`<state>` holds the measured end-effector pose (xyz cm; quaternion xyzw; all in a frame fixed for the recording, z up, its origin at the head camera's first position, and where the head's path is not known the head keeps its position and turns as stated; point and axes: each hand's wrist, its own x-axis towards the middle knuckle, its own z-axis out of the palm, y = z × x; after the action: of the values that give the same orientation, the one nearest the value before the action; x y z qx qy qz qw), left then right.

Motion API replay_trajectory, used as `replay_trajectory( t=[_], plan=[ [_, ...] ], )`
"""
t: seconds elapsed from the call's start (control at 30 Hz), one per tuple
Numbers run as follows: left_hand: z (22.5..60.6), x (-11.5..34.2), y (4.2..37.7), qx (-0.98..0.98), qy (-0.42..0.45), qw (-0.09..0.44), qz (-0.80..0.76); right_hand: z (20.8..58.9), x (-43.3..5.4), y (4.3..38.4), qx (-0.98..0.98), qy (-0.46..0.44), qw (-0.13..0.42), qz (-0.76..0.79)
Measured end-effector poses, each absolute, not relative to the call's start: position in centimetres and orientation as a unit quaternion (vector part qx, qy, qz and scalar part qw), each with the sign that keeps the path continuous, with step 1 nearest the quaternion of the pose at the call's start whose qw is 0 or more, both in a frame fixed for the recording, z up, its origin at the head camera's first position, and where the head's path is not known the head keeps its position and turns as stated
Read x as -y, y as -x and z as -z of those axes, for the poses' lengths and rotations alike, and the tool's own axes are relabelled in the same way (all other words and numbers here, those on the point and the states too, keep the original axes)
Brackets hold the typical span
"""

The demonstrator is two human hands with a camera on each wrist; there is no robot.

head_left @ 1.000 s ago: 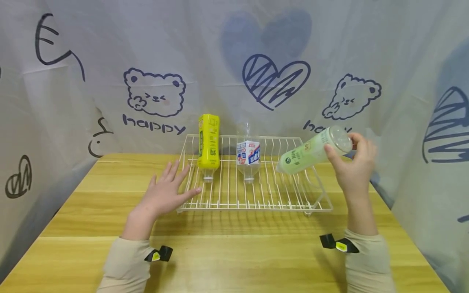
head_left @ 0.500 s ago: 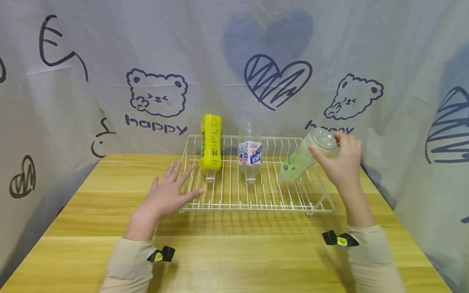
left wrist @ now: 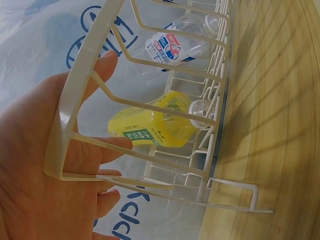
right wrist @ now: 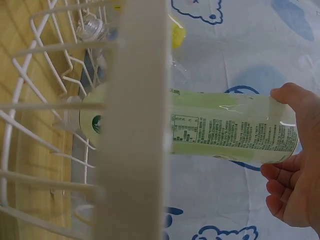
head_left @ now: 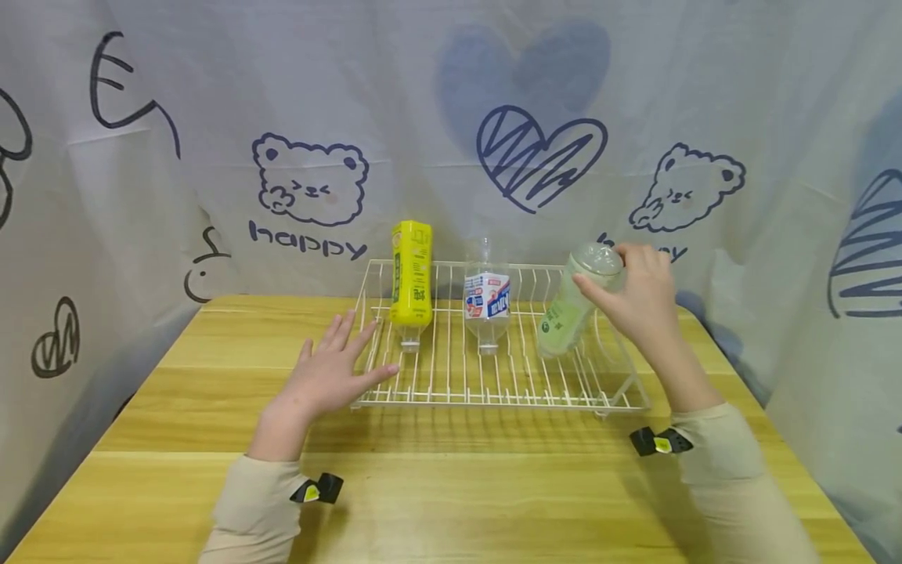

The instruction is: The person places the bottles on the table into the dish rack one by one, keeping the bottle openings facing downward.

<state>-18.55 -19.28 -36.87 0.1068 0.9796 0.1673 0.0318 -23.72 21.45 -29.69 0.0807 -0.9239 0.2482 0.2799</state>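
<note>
A white wire dish rack point(head_left: 451, 405) stands on the wooden table. Upside down in it are a yellow-labelled bottle point(head_left: 412, 274) at the left and a clear bottle point(head_left: 487, 298) with a white, blue and red label in the middle. My right hand point(head_left: 643, 301) grips a pale green bottle point(head_left: 567, 313) near its base, thumb on one side and fingers on the other. That bottle is tilted, neck down, among the wires at the rack's right part. My left hand point(head_left: 327, 376) rests with spread fingers at the rack's left front corner; in the left wrist view the fingers point(left wrist: 92, 155) lie behind its frame.
The wooden table point(head_left: 451, 486) extends in front of the rack and to both sides. A pale curtain point(head_left: 416, 94) with drawn bears and hearts hangs behind and at the sides. A black strap device point(head_left: 662, 442) sits on each sleeve.
My right hand has moved left with the green bottle, turning it from a slant to more upright, its neck lower in the rack. My left hand stays at the rack's corner.
</note>
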Motion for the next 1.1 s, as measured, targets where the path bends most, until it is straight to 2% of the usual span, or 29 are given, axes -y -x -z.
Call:
replay_trajectory(
  t=[0.5, 0.9, 1.1],
  plan=[
    [36.9, 19.1, 18.4, -0.980, -0.103, 0.032, -0.167, 27.0, -20.4, 27.1, 0.973, -0.072, 0.156, -0.152],
    [37.0, 19.1, 18.5, -0.979, -0.103, 0.030, -0.172, 26.9, -18.9, 30.9, 0.983, -0.064, 0.125, -0.117],
    [37.0, 19.2, 18.5, -0.979, -0.102, 0.028, -0.173, 27.3, -18.6, 32.8, 0.986, -0.039, 0.090, -0.133]
  ],
)
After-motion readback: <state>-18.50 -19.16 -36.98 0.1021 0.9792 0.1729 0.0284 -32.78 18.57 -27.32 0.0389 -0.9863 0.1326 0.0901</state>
